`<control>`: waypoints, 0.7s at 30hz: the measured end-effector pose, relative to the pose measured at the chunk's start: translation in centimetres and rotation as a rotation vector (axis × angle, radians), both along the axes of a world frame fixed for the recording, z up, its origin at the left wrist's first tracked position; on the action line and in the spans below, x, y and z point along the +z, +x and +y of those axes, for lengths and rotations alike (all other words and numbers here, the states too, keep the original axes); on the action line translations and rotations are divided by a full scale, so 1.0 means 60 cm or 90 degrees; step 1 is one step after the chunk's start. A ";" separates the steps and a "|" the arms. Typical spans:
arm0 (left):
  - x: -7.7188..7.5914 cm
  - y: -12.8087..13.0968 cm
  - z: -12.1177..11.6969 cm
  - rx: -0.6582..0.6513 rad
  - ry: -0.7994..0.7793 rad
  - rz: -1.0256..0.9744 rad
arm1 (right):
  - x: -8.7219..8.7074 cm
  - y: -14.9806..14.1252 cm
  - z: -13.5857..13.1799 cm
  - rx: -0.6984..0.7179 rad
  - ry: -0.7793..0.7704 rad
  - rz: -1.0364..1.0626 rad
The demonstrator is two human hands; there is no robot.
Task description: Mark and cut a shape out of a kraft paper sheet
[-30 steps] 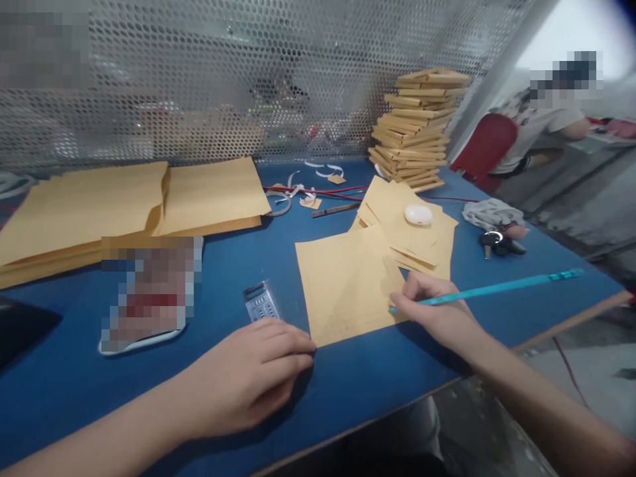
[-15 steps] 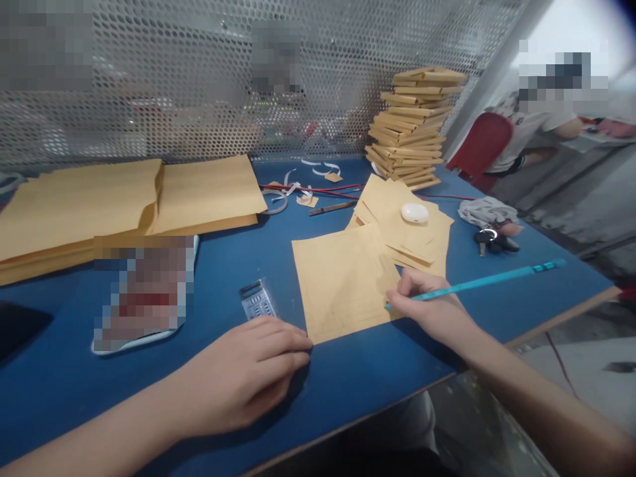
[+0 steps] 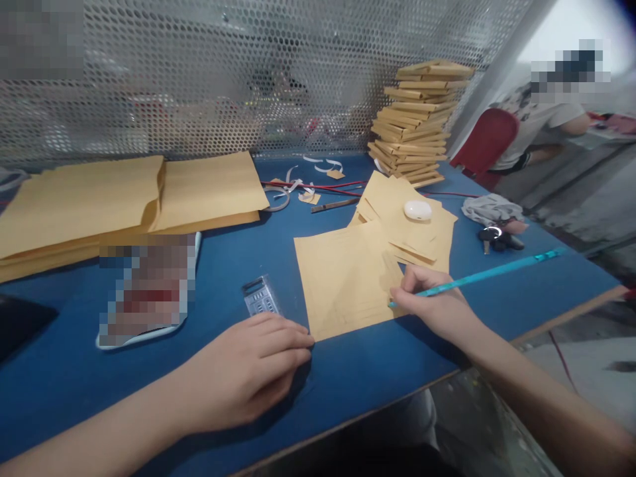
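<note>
A square of brown kraft paper (image 3: 348, 285) lies on the blue table, with faint lines on it. My right hand (image 3: 432, 301) grips a long, thin turquoise pencil (image 3: 497, 268), its tip on the paper near the right edge. My left hand (image 3: 253, 371) rests palm down on the table, fingers stretched out and fingertips at the paper's lower left corner. Partly under its knuckles lies a small clear-and-grey stencil-like card (image 3: 261, 298). Beyond the paper, more brown sheets (image 3: 397, 185) overlap, with a white earbud case (image 3: 418, 210) on top.
A tall stack of folded brown packets (image 3: 417, 126) stands at the back right. Large brown sheets (image 3: 89, 205) and a phone (image 3: 191, 291) lie left. Keys (image 3: 489, 235) and grey cloth (image 3: 491, 210) sit near the right edge. A person (image 3: 536, 126) sits beyond, by a red chair (image 3: 491, 142).
The whole view has shifted slightly. Both hands keep nearly the same places; the pencil remains in my right hand, its tip still at the paper's right side.
</note>
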State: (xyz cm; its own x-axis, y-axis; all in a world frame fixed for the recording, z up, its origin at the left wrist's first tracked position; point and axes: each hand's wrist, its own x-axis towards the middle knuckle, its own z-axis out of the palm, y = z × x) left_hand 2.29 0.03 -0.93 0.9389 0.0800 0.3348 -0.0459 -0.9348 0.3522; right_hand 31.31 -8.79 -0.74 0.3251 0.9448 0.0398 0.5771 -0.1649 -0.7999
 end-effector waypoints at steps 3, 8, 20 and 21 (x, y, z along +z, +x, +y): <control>0.001 0.001 0.000 0.007 0.004 0.005 | -0.001 0.001 0.001 -0.003 0.006 -0.010; 0.002 0.001 0.000 0.001 -0.002 0.000 | -0.004 0.004 0.000 0.015 -0.025 0.012; 0.000 0.001 0.000 -0.002 0.000 -0.006 | -0.005 0.004 -0.001 0.029 -0.011 0.036; 0.000 0.001 0.000 -0.002 -0.002 -0.004 | -0.005 0.004 0.000 0.020 -0.005 0.031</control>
